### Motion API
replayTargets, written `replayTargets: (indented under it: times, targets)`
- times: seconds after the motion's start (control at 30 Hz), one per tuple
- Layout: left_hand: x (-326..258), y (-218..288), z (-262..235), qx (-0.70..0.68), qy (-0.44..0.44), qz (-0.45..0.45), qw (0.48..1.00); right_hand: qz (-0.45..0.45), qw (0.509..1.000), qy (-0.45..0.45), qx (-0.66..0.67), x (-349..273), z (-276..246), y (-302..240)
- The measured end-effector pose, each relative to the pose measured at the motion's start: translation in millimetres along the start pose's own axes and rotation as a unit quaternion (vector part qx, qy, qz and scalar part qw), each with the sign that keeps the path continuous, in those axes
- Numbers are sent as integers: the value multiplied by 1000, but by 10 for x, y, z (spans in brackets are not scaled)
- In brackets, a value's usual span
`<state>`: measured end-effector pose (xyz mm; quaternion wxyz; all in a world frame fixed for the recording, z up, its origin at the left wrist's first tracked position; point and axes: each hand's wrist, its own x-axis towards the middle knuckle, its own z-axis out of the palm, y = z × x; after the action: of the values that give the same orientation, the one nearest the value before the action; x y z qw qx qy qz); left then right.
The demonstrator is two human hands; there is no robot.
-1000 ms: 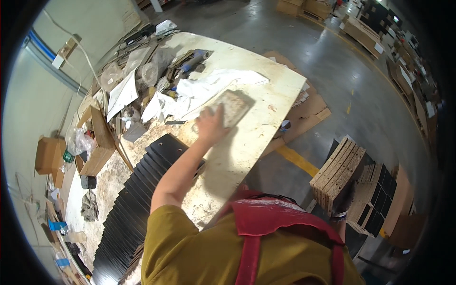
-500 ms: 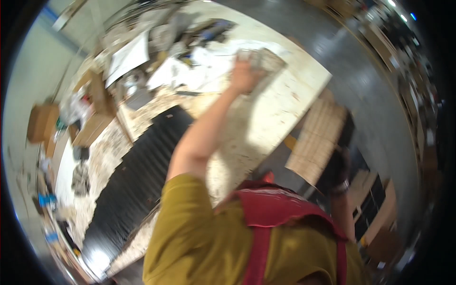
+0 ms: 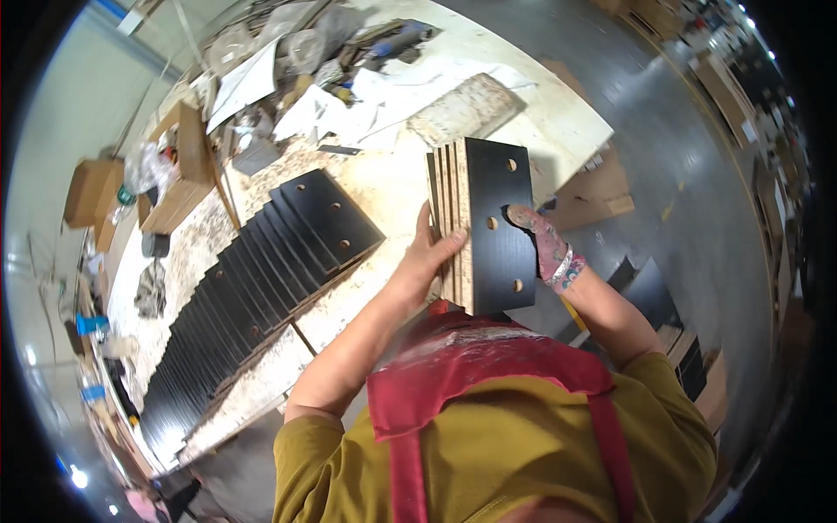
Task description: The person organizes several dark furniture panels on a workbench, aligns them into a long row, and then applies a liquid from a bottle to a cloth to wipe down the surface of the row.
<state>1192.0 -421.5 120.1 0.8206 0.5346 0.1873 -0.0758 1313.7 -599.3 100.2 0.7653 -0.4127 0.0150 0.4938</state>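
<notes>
Closest to us, btm ctr of the frame, is a mustard shirt (image 3: 514, 436) w/ a dark red apron (image 3: 488, 362) over it, whitish smears across the apron's upper part. Just above, a bit R of ctr, we've got the stack of blk boards (image 3: 501, 253), held up roughly on end: broad blk face w/ 3 round holes, bare chipboard edges showing on its L side. L hand (image 3: 429, 259) grasps the stack from the L, thumb across the edges. R hand (image 3: 545, 240), in a patterned glove (image 3: 553, 259), grasps the same stack from the R, thumb on the blk face nr the middle hole; its other fingers are hidden, so we can't tell how they sit.

L of ctr, running diagonally to lower L, we see a fanned row of blk boards (image 3: 261, 288) on the desk (image 3: 562, 122), overlapping, w/ holes in several. Mid-L, a crumpled grey cloth (image 3: 150, 290) lies well apart from it. Past the held stack, upper ctr, a worn chipboard block (image 3: 466, 109) lies flat nxt to a rumpled white sheet (image 3: 384, 100). Upper L we've clear plastic bags (image 3: 305, 50) amid clutter, plus an open carton (image 3: 187, 170) w/ plastic inside. Farther off, upper R, grey floor (image 3: 645, 105), then brown cartons (image 3: 654, 16) at the top edge.
</notes>
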Motion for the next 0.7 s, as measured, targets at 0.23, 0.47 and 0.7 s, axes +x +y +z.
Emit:
replayTargets:
  times: [0.23,0.47,0.7]
  targets:
    - [-184,166,-312,1,-13,72,997,68,972,-160,158,190,-213,-134]
    - [-186,859,-600,132,61,146,978,91,957,-263,88,539,-342,-331]
    - [-220,744,-754,153,6,66,986,109,923,-253,-269,785,-67,-611]
